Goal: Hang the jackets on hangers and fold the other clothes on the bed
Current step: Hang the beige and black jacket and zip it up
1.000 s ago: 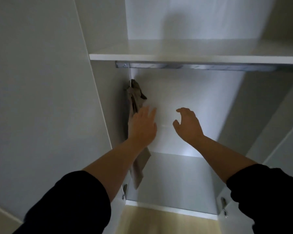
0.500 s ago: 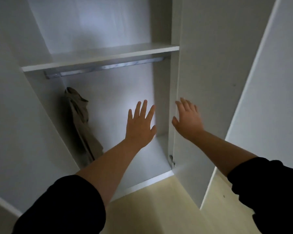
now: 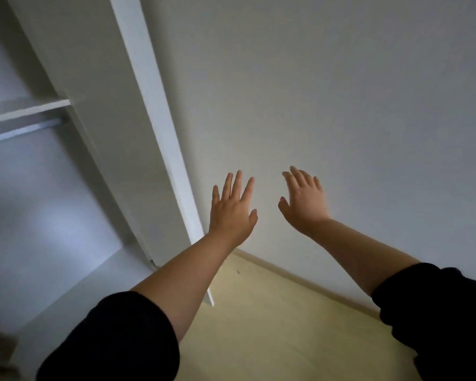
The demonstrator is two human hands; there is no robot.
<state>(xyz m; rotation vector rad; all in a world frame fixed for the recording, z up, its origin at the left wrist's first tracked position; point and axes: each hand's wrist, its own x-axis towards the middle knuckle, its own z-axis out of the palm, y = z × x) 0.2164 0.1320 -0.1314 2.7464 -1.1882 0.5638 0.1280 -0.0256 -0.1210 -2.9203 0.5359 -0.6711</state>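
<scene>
Your left hand [image 3: 231, 213] is raised with its back toward you, fingers [image 3: 235, 185] straight and spread, gripping nothing. Your right hand [image 3: 304, 204] is just beside it to the right, at about the same height, also flat and holding nothing, its edges slightly blurred. Both forearms are bare up to pushed-back black sleeves: the left sleeve [image 3: 116, 342] and the right sleeve [image 3: 445, 312] lie at the lower edge of the view.

Behind both hands stands a plain pale wall [image 3: 341, 92] — whether your fingertips touch it cannot be told. Just left of your left hand runs the white edge of an open wardrobe door [image 3: 160, 133], slanting from top to bottom. Farther left, well apart from the hands, the wardrobe interior shows a shelf [image 3: 25, 110] with a metal rail [image 3: 19, 132] right beneath it. Below your arms lies a light wooden floor [image 3: 272, 325], meeting the wall at a skirting strip [image 3: 300, 279].

The jackets lie outside this view — where they are cannot be told.
</scene>
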